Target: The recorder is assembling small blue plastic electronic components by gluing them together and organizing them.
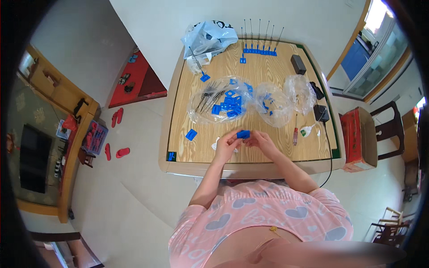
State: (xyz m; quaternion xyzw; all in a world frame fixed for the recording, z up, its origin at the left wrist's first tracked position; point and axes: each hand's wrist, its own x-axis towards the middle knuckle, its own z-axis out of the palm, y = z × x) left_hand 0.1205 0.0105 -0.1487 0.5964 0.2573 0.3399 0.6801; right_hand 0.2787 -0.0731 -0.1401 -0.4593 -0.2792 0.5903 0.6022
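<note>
A small blue plastic piece is between my two hands, above the near part of the wooden table. My left hand pinches its left side. The fingers of my right hand are closed at its right edge. Just beyond, a clear plastic bag lies spread out with several blue pieces and dark spring rods on it. Under my left hand is a small white scrap, partly hidden. One loose blue square lies to the left.
Several blue bases with upright spring rods stand at the back, and another stands nearer. Clear bags, a screwdriver, a white bottle and a black adapter with a cable are on the right. A light-blue bag sits back left.
</note>
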